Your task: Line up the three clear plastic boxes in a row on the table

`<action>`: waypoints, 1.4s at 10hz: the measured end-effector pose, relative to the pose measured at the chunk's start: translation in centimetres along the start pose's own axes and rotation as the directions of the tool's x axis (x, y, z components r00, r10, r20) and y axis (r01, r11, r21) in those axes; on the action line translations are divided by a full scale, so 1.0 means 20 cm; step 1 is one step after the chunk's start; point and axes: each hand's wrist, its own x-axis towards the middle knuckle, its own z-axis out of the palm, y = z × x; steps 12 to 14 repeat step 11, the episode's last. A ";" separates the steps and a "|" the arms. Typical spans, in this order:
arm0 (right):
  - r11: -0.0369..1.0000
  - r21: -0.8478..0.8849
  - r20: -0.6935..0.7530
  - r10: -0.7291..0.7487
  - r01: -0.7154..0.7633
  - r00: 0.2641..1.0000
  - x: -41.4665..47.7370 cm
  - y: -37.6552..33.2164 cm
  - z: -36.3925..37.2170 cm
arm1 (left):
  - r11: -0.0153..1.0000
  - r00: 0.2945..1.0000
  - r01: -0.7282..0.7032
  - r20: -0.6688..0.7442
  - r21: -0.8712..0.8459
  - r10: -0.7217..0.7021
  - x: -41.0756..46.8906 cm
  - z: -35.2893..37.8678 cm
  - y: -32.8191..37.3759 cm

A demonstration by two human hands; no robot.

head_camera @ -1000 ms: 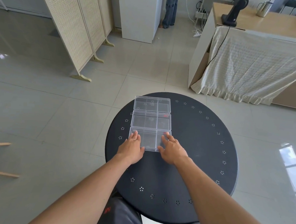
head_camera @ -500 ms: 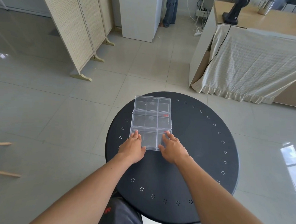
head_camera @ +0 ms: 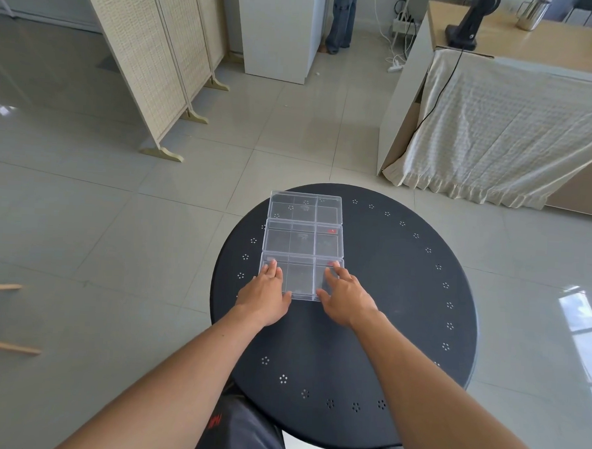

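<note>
Both my bare forearms reach forward, converging a little toward the wrists. My left hand (head_camera: 262, 295) lies palm down with fingers together and extended, thumb tucked toward the middle. My right hand (head_camera: 345, 297) mirrors it (angled slightly inward), fingers flat and pointing ahead. Neither hand is curled into a grip; both rest flat and relaxed

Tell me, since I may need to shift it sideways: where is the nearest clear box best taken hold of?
Probably by its two short ends, from the person's side. The nearest box lies flat on the table, its far long side against the middle box, so only the ends and near edge are free. The left hand and right hand already rest flat there.
</note>
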 end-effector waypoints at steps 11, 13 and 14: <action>0.990 0.115 -0.161 0.103 -0.085 0.982 -0.13 0.30 -0.21 | 0.950 0.941 -0.281 -0.234 -0.138 0.244 0.07 -0.06 0.28; 0.990 0.115 -0.161 0.103 -0.085 0.982 -0.13 0.30 -0.21 | 0.950 0.941 -0.281 -0.234 -0.138 0.244 0.07 -0.06 0.28; 0.990 0.115 -0.161 0.103 -0.085 0.982 -0.13 0.30 -0.21 | 0.950 0.941 -0.281 -0.234 -0.138 0.244 0.07 -0.06 0.28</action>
